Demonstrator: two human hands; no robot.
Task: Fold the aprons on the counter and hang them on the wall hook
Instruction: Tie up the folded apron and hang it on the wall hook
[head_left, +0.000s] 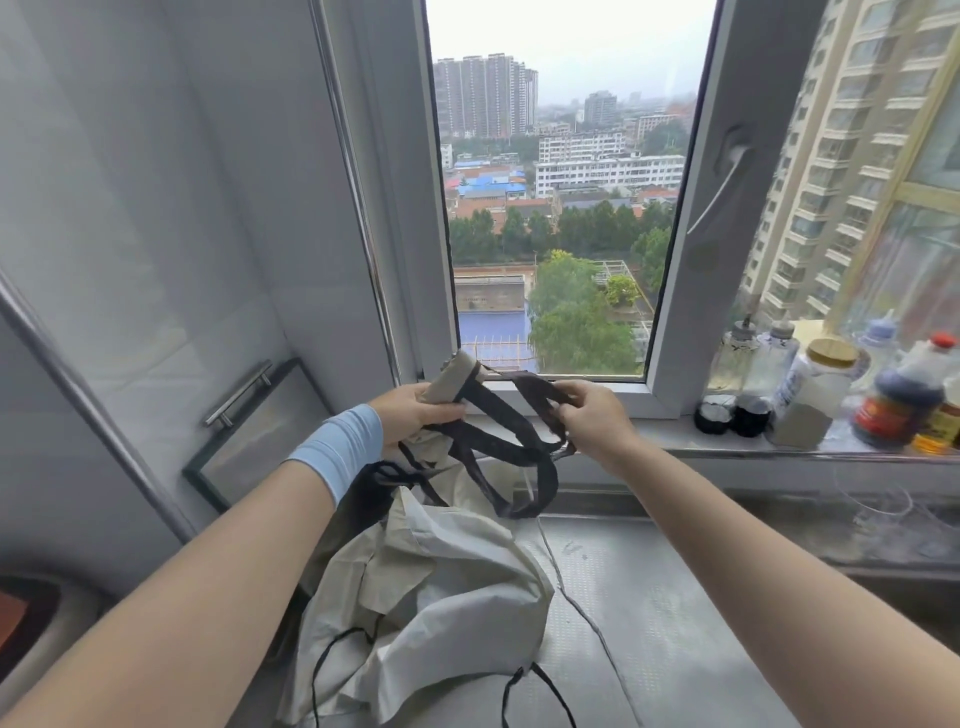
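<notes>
A cream apron (415, 587) with dark straps hangs crumpled from my hands down onto the steel counter (649, 613). My left hand (415, 410), with a light blue wrist band, grips the apron's top corner where the dark strap joins. My right hand (587, 410) pinches the dark neck strap (519, 447), which loops loosely between both hands. Thin black ties trail over the cloth near the counter's front. No wall hook is in view.
An open window (561, 208) faces me above the sill. Several bottles and jars (826, 389) crowd the sill at the right. A glass lid with a metal handle (244, 415) leans on the left wall. A dark pot edge (26, 613) shows at lower left.
</notes>
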